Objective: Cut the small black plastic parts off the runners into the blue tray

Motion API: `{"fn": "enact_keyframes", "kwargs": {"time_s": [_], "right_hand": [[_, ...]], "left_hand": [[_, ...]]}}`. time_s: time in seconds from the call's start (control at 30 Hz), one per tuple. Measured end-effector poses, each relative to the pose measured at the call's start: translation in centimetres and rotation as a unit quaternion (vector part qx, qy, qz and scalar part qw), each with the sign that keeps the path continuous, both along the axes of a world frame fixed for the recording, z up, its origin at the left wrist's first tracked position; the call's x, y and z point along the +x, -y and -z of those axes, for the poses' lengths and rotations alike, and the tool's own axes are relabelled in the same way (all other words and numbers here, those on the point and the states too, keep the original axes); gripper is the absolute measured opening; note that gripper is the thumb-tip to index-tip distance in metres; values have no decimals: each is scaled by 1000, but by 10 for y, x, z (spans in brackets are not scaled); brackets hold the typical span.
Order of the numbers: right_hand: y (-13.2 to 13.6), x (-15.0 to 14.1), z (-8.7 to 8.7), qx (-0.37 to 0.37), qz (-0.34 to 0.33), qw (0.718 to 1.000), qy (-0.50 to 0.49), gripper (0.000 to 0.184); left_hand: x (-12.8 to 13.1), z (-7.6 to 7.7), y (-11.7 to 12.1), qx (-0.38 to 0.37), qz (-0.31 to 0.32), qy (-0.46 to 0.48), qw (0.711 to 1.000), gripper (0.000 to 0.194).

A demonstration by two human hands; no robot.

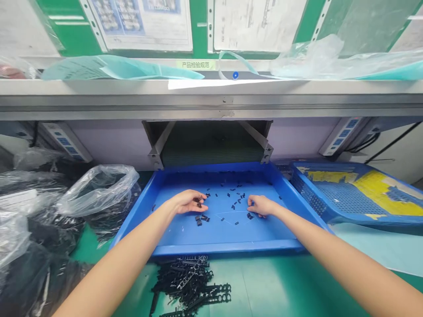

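Observation:
A shallow blue tray (pixel 172 240) lies in front of me with several small black plastic parts (pixel 235 196) scattered over its floor. My left hand (pixel 188 201) rests inside the tray, fingers curled round a few of the black parts at its fingertips. My right hand (pixel 261 205) is also in the tray, fingers bent and pinched over black parts lying under it. A small cluster of parts (pixel 202 219) lies between the two hands.
A heap of black plastic runner frames (pixel 191 284) lies on the green bench before the tray. A clear bag of black parts (pixel 102 193) stands at left. A second blue perforated tray (pixel 357 193) sits at right. A conveyor opening (pixel 211 143) is behind.

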State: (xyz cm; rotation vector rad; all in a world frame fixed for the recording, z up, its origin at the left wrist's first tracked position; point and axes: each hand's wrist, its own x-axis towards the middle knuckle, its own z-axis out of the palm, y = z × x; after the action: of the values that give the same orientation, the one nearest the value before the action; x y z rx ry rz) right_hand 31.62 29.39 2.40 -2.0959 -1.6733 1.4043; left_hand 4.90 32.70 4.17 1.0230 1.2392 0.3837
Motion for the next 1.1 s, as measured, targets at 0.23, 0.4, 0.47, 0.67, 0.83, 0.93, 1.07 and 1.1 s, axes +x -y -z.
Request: {"fn": "enact_keyframes", "kwargs": {"time_s": [0.23,0.4,0.47,0.67,0.83,0.93,1.07,1.1], "right_hand": [[3,14,-1,-11,38,976,-212,24],[14,18,-11,-4,100,922,-375,25],[20,16,-15,-13,125,900,-417,24],[34,16,-24,-40,178,857,-482,24],[38,19,-25,-44,194,839,-507,23],[37,22,-22,-40,198,834,-513,23],[32,26,-19,-22,197,835,-513,23],[30,27,-18,-19,198,839,-507,23]], "left_hand": [[-8,1,3,-42,-29,77,996,14],[-6,-1,7,-46,-28,89,995,13],[-5,-2,9,-46,-23,84,995,16],[-5,-1,12,-50,-4,64,997,11],[-5,-7,12,-22,-10,71,997,17],[-4,-13,11,19,-23,72,997,18],[3,-14,1,85,-39,0,996,15],[6,-11,-3,102,-42,-30,993,19]]}}
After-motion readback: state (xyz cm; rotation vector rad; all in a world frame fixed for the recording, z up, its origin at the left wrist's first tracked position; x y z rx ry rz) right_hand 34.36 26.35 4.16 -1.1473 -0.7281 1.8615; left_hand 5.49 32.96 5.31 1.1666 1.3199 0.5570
